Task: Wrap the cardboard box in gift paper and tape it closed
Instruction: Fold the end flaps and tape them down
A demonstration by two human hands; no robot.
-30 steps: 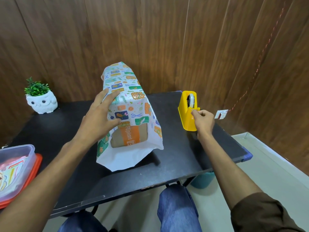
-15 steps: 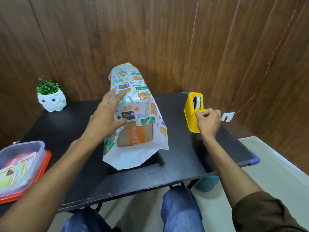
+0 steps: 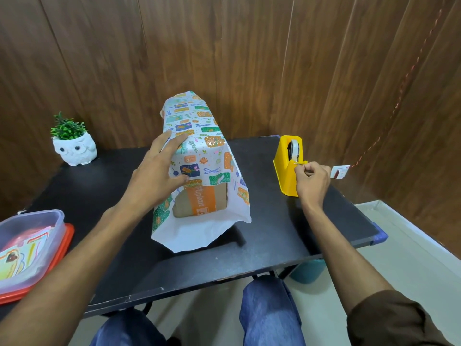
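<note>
- The patterned gift paper (image 3: 199, 136) is pressed against the brown cardboard box (image 3: 217, 196), mid black tabletop (image 3: 262, 245), by the flat left hand (image 3: 159, 176).
- The tape (image 3: 298, 164) at the yellow plastic dispenser (image 3: 284, 176) is pinched by the right hand (image 3: 311, 181).

The paper (image 3: 199, 146) hides the box (image 3: 219, 199) (only its near end shows). The tub (image 3: 53, 231) is cut by the left edge.

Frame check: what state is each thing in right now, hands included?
Gift paper: draped over the box, near end open, no tape visible.
Box: lying on the table, near end showing.
Left hand: flat, presses gift paper against box.
Right hand: pinches the tape end.
Dispenser: upright, roll loaded.
Tub: sits on red lid, cards inside.
Owl pot: upright.
</note>
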